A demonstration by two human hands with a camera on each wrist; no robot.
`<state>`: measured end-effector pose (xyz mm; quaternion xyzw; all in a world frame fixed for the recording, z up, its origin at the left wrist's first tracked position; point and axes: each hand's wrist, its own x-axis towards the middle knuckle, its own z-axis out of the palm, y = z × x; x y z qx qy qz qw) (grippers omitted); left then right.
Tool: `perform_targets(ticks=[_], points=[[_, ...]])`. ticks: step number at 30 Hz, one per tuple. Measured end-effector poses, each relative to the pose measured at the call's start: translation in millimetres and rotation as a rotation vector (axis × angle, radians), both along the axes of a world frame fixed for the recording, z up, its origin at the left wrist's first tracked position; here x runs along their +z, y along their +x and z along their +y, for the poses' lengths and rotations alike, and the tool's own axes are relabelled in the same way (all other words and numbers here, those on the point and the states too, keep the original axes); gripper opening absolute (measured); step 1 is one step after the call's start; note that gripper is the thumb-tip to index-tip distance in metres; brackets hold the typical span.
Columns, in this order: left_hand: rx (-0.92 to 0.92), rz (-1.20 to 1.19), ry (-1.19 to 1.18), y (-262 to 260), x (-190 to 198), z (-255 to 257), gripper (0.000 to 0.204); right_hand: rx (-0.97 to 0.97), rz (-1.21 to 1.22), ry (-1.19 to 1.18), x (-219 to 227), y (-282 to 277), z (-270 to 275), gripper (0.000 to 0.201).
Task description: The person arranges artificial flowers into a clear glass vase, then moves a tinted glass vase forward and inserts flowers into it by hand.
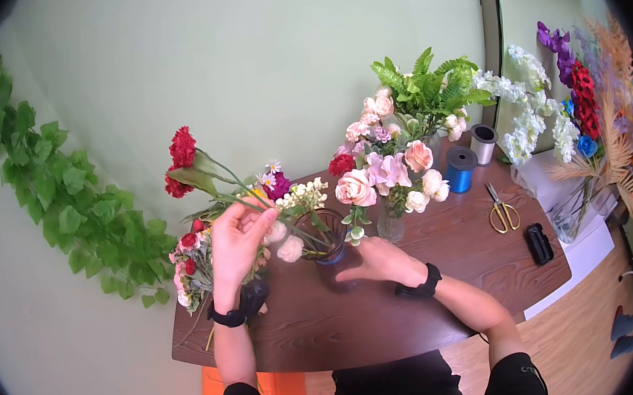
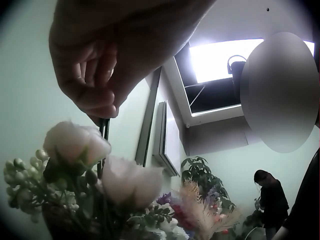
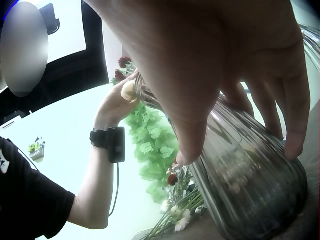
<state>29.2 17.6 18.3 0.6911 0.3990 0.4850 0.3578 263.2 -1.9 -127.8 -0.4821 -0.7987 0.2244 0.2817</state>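
Observation:
My left hand [image 1: 235,239] pinches the green stems of red carnations [image 1: 183,146], whose heads lean up and to the left. In the left wrist view, dark stems [image 2: 104,129] run down from its fingertips behind pale pink roses [image 2: 131,182]. The stems slant toward the mouth of a ribbed glass vase [image 1: 327,256], which holds white berries [image 1: 309,195] and light roses [image 1: 289,249]. My right hand [image 1: 384,261] grips this vase from the right; in the right wrist view its thumb and fingers spread around the ribbed glass [image 3: 240,175].
Another vase [image 1: 391,225] with pink roses [image 1: 355,188] stands just right. Farther right are a blue spool [image 1: 462,170], a silver spool [image 1: 483,143], scissors [image 1: 502,210] and a black case [image 1: 539,244]. Mixed flowers [image 1: 190,267] lie at the table's left edge. Ivy [image 1: 64,187] hangs on the wall.

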Motion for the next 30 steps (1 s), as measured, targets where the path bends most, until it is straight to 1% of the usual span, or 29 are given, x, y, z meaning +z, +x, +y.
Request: perform_targets(ticks=[3,5,6,7,9,11,13,14,16,17,19,20,21,23,25,27,28,29,30], points=[[-0.002,-0.001,-0.008,0.4,-11.3,8.2,0.008,0.000,0.023,-0.014,1.9,-0.5,-0.5,0.070],[-0.018,0.170,-0.021,-2.8,-21.4,19.8,0.009,-0.001,0.027,-0.030,0.2,-1.3,0.1,0.070],[-0.002,0.259,-0.058,1.3,-14.1,14.7,0.013,0.006,0.033,-0.027,-4.3,-1.3,2.2,0.068],[0.002,0.257,-0.057,3.8,-13.9,14.9,0.013,0.013,0.039,-0.022,-6.6,-1.3,4.0,0.067],[-0.064,0.253,-0.079,6.0,-14.2,14.3,0.016,0.014,0.043,-0.039,-5.6,-1.4,3.9,0.065],[-0.091,0.293,-0.074,-3.5,-18.9,19.1,0.020,0.013,0.046,-0.057,-4.5,-1.1,4.5,0.064],[-0.058,0.423,0.089,-11.8,-24.0,20.1,0.022,0.021,0.051,-0.063,-6.4,-0.2,4.6,0.062],[-0.053,0.420,0.086,-16.6,-22.9,18.7,0.022,0.026,0.049,-0.065,-6.7,0.0,4.7,0.062],[-0.072,0.361,-0.153,-24.0,-16.1,13.3,0.024,0.017,0.012,-0.079,-6.8,0.0,5.4,0.062],[-0.067,0.360,-0.154,-28.2,-17.9,12.9,0.024,0.022,0.010,-0.078,-6.6,0.1,5.3,0.062],[-0.046,0.244,-0.109,-35.3,-21.1,10.5,0.023,0.025,0.018,-0.074,-4.6,0.2,5.2,0.062],[-0.043,0.250,-0.003,-37.2,-20.5,7.2,0.023,0.035,0.015,-0.072,-3.0,-0.1,3.9,0.062],[-0.030,0.247,-0.003,-38.1,-22.5,3.7,0.023,0.021,0.028,-0.050,-0.8,-0.3,1.6,0.062],[0.084,0.087,0.032,-45.5,-28.0,-6.6,0.018,0.033,0.038,-0.022,4.3,-1.3,-1.1,0.063],[0.145,0.111,-0.071,-69.3,-43.6,-11.4,0.019,0.037,0.142,0.063,5.9,-2.3,-3.3,0.062],[0.264,0.179,-0.135,-101.5,-66.4,-12.9,0.018,0.061,0.161,0.089,4.4,-2.9,-2.5,0.062],[0.276,0.179,-0.132,-123.2,-85.2,-9.5,0.018,0.054,0.158,0.089,5.9,-3.0,-3.5,0.062],[0.413,0.255,-0.073,-147.1,-106.9,-5.0,0.017,0.044,0.154,0.088,5.7,-3.0,-3.4,0.062],[0.548,0.331,-0.016,-164.0,-119.4,-7.9,0.016,0.049,0.178,0.101,3.6,-3.3,-3.0,0.062]])
